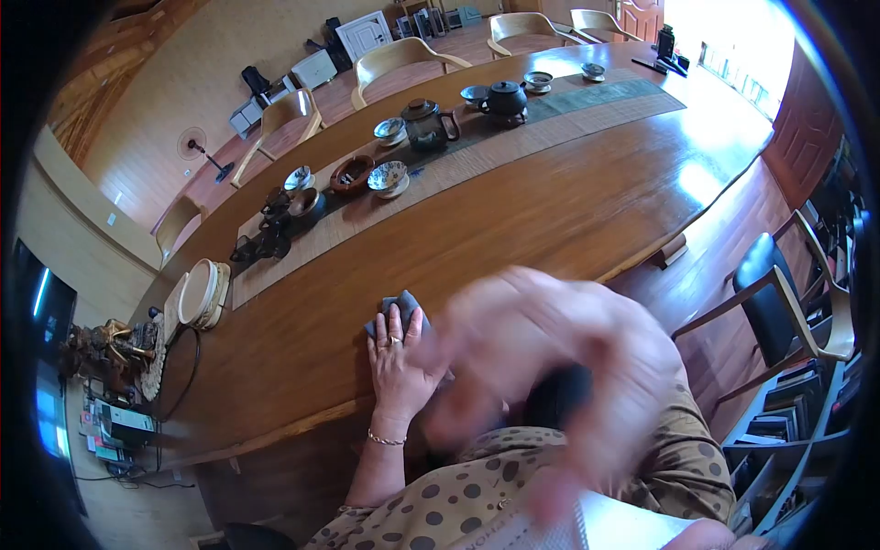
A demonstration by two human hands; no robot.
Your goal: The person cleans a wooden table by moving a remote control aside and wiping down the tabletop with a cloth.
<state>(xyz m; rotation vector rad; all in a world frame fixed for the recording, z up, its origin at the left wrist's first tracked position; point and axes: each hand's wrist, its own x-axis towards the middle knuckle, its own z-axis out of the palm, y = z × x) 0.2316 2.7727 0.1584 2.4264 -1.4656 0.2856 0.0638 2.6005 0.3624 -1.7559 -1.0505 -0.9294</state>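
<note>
My left hand (400,362) lies flat on a folded grey cloth (407,302) near the front edge of the wooden table (513,229). Its fingers are stretched out over the cloth, and a ring and a bracelet show on this hand and wrist. My right hand (559,339) is raised close to the camera, in front of my lap and the table edge. It is large and smeared by motion, so its fingers and anything in them cannot be made out.
A table runner (587,130) carries a glass teapot (427,125), a dark teapot (505,101), a patterned bowl (388,175) and several other cups. A round tray (198,291) and a figurine (115,344) stand left. Chairs (768,289) surround the table.
</note>
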